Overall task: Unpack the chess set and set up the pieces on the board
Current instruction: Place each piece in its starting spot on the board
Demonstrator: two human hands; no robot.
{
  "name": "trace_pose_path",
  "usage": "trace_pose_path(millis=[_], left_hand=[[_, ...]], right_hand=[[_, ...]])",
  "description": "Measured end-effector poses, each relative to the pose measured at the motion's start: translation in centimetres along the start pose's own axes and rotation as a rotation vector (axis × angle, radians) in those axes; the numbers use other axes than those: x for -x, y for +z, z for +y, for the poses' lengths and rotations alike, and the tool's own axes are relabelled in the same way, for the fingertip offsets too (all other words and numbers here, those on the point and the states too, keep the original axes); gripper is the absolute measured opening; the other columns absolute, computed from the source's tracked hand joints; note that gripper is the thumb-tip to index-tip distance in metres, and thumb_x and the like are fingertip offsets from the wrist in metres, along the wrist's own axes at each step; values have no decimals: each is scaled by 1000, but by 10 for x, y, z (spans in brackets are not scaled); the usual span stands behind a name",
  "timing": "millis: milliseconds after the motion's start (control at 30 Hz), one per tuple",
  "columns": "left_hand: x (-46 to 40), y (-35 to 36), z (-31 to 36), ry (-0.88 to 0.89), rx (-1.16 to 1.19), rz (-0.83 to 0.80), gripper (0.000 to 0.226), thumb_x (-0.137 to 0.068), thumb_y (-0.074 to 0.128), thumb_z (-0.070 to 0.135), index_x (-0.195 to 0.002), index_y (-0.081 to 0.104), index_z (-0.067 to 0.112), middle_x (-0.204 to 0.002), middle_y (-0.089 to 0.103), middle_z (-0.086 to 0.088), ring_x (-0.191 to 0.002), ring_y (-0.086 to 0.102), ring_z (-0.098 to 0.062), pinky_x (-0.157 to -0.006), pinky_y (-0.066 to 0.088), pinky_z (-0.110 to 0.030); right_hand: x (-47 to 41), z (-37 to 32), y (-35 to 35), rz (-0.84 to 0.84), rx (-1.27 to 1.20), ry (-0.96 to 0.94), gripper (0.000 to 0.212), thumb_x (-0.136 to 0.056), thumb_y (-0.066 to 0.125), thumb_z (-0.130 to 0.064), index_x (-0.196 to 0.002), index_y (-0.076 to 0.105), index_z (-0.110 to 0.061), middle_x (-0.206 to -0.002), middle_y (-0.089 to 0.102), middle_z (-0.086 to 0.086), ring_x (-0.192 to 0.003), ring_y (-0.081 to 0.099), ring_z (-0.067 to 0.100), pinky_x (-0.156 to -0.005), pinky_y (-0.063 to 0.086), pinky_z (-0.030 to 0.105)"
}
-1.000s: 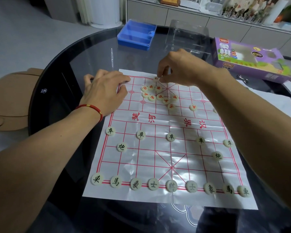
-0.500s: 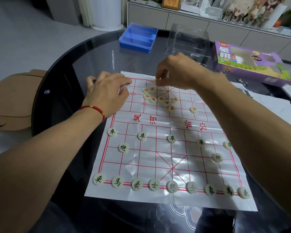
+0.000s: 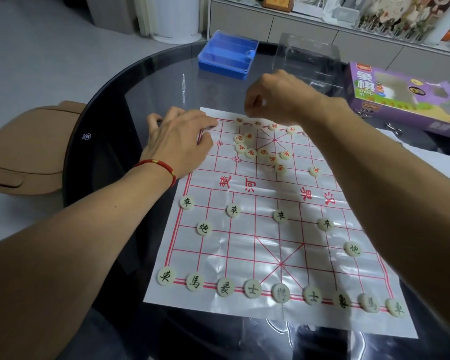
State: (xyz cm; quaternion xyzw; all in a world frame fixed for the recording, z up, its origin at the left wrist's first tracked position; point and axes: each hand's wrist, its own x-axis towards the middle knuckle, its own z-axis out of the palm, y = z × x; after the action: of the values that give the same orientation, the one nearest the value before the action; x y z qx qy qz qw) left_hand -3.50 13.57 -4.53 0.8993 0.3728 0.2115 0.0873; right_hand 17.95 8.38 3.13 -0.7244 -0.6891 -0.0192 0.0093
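Head view shows the board (image 3: pixel 270 242) flat on the table (image 3: pixel 140 100), its near rows filled with black pieces (image 3: pixel 280 293) while the red pieces (image 3: pixel 263 152) lie in a loose cluster on the far half, just below the right hand (image 3: pixel 273 96). That hand is the nearer one to the cluster; it hovers over the far edge of the board with fingers curled, and I cannot tell if it pinches a piece. The left hand (image 3: pixel 178 141) rests flat with spread fingers on the far left corner of the board, beside the cluster, holding nothing.
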Motion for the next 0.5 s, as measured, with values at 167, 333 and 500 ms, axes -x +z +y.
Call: trace_pose_path(millis=[167, 333, 500], left_hand=[[0, 1, 1, -5, -21, -3, 34, -101, 46, 34, -132, 61, 36, -141, 57, 10, -130, 42, -19, -108, 22, -50], [-1, 0, 2, -13, -27, -12, 34, -102, 46, 35, -132, 61, 36, -142, 56, 10, -132, 42, -19, -109, 21, -52], [0, 0, 2, -10, -28, -9, 33, -102, 46, 35, -132, 61, 36, -141, 57, 10, -131, 42, -20, -109, 22, -51]], right_hand=[[0, -12, 9, -68, -25, -70, 27, -93, 70, -26, -119, 70, -17, -115, 69, 1, -101, 66, 21, -91, 57, 38], [-1, -12, 10, -58, -17, -77, 27, -93, 70, -23, -119, 70, -15, -117, 69, 3, -101, 65, 20, -91, 57, 36], [-1, -9, 9, -82, -36, -61, 28, -91, 72, -22, -118, 71, -15, -116, 69, 3, -101, 66, 20, -92, 56, 35]])
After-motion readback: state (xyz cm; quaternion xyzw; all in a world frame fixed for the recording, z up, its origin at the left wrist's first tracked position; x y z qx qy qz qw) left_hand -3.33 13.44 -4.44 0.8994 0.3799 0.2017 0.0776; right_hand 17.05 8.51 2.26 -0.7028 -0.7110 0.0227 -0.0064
